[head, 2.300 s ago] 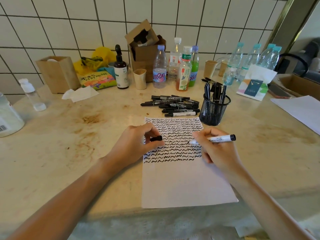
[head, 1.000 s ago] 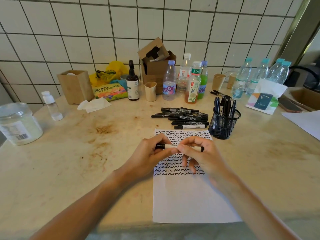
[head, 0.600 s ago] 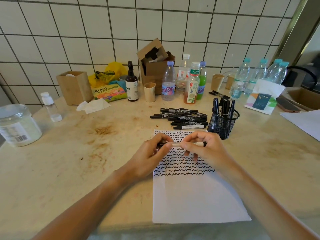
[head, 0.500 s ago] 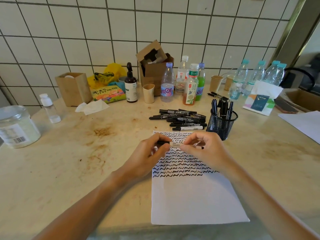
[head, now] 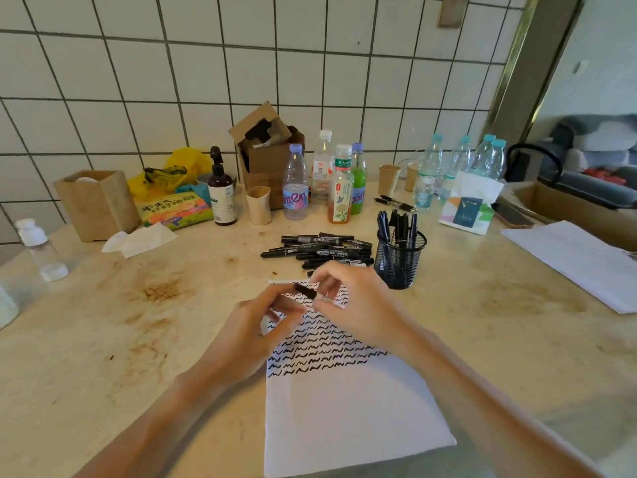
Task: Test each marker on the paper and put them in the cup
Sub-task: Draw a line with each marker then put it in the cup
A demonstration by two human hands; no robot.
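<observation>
While both hands pinch one marker (head: 306, 290) above the paper (head: 344, 401), the left hand (head: 255, 326) apparently at its cap and the right hand (head: 358, 305) on the barrel, several stand in the mesh cup (head: 400, 260) beyond the right hand; a pile of markers (head: 320, 248) remains.

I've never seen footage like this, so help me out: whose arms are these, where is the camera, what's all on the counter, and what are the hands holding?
No machine here: a person wears a camera on the head, looking down at their own arms. The left hand and right hand meet over a sheet of paper covered in black squiggles, both pinching one black marker. Whether its cap is on is too blurred to tell. Behind the sheet lies a pile of markers, and beside it stands a black mesh cup already holding several. Bottles, boxes and paper cups line the tiled wall.
</observation>
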